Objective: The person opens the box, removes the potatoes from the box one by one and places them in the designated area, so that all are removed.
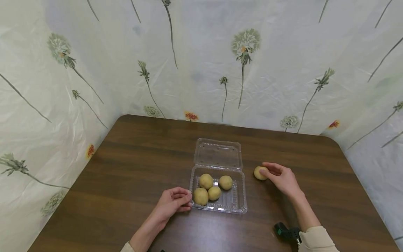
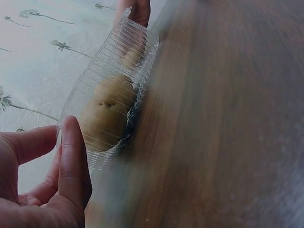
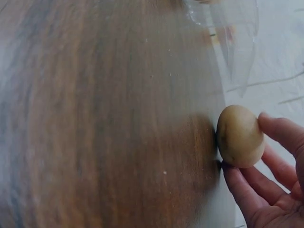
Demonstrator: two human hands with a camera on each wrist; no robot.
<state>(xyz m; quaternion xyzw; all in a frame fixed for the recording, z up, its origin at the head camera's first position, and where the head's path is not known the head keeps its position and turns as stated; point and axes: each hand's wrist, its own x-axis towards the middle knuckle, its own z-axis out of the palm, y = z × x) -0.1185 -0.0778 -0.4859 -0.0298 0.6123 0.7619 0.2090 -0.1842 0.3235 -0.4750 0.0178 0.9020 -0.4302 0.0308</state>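
Observation:
A clear plastic clamshell container (image 1: 233,203) sits on the table with its lid (image 1: 218,153) folded back, away from the person. Several yellowish potatoes (image 1: 206,181) lie inside, mostly toward the left. My left hand (image 1: 174,201) pinches the container's left rim between thumb and fingers; one potato (image 2: 108,111) shows through the ribbed wall in the left wrist view. To the right of the container, my right hand (image 1: 282,178) holds a single potato (image 3: 241,137) between thumb and fingertips, low over the tabletop. Whether that potato touches the wood, I cannot tell.
The dark brown wooden table (image 1: 141,157) has rounded far corners. Behind and beside it hangs a pale sheet (image 1: 195,70) printed with dandelions. A black device with a green mark (image 1: 284,231) is by the right wrist.

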